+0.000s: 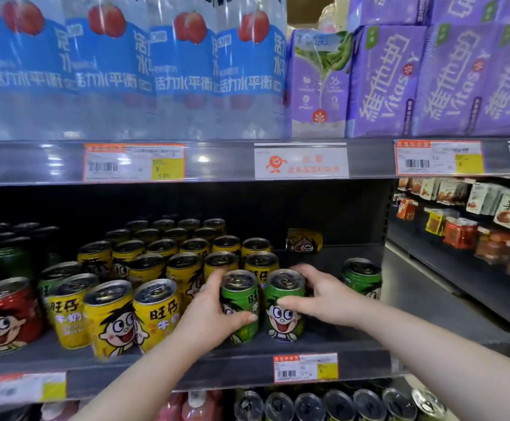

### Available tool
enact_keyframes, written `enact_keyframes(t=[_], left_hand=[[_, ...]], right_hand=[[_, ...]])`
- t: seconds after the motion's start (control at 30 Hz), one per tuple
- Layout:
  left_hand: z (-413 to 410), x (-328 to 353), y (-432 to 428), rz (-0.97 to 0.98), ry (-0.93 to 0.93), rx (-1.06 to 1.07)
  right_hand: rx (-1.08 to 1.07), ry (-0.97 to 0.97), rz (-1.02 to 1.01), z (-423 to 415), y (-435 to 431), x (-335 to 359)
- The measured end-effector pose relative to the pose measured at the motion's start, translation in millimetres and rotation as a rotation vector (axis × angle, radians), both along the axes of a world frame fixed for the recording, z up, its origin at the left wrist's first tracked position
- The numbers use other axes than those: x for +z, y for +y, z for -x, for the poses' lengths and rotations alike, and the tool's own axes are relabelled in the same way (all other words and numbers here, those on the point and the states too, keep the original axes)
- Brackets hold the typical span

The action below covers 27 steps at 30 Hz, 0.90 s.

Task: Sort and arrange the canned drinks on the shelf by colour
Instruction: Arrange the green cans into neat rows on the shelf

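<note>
Two green cans stand side by side at the front of the middle shelf [323, 347]. My left hand [214, 314] grips the left green can [241, 299], thumb across its front. My right hand [317, 302] grips the right green can [285, 302], fingers behind it. A third green can [361, 276] stands further right. Several yellow cans [156, 268] fill the shelf's middle in rows. One yellow can [304, 240] lies on its side at the back right. A red can [4, 314] stands at the front left, with a green can [56, 276] behind it.
Dark cans [1, 238] sit at the back left. Blue-labelled bottles [126, 65] and purple drink cartons [429, 80] fill the shelf above. More cans [338, 405] stand on the shelf below. Snack packets [475, 220] hang on the aisle to the right.
</note>
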<state>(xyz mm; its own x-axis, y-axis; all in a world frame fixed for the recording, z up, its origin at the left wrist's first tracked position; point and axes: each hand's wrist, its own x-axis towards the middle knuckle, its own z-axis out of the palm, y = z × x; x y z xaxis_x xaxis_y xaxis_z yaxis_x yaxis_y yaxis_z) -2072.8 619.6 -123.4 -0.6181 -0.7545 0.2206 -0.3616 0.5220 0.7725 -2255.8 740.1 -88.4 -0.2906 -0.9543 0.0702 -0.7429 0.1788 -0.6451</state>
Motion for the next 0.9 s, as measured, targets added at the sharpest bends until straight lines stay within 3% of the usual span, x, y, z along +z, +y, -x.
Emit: enact_keyframes(t=[0.13, 0.27, 0.4, 0.5, 0.63, 0.77, 0.9], left_hand=[[1, 1, 16, 0.121, 0.017, 0.042], [11, 9, 32, 0.577, -0.072, 0.116], [47, 29, 46, 0.788, 0.002, 0.123], [92, 46, 68, 0.719, -0.031, 0.031], [162, 46, 91, 0.511, -0.285, -0.061], [192, 37, 100, 0.362, -0.396, -0.023], [180, 37, 102, 0.372, -0.402, 0.141]], right_hand=[[0.046, -0.001, 0.028, -11, 2, 3], [0.054, 0.083, 0.070, 4, 5, 19], [0.026, 0.033, 0.305, 54, 2, 50], [-0.011, 0.108, 0.328, 108, -4, 59], [0.012, 0.177, 0.243, 164, -20, 42], [0.076, 0.172, 0.218, 199, -42, 21], [0.166, 0.254, 0.125, 219, -65, 8]])
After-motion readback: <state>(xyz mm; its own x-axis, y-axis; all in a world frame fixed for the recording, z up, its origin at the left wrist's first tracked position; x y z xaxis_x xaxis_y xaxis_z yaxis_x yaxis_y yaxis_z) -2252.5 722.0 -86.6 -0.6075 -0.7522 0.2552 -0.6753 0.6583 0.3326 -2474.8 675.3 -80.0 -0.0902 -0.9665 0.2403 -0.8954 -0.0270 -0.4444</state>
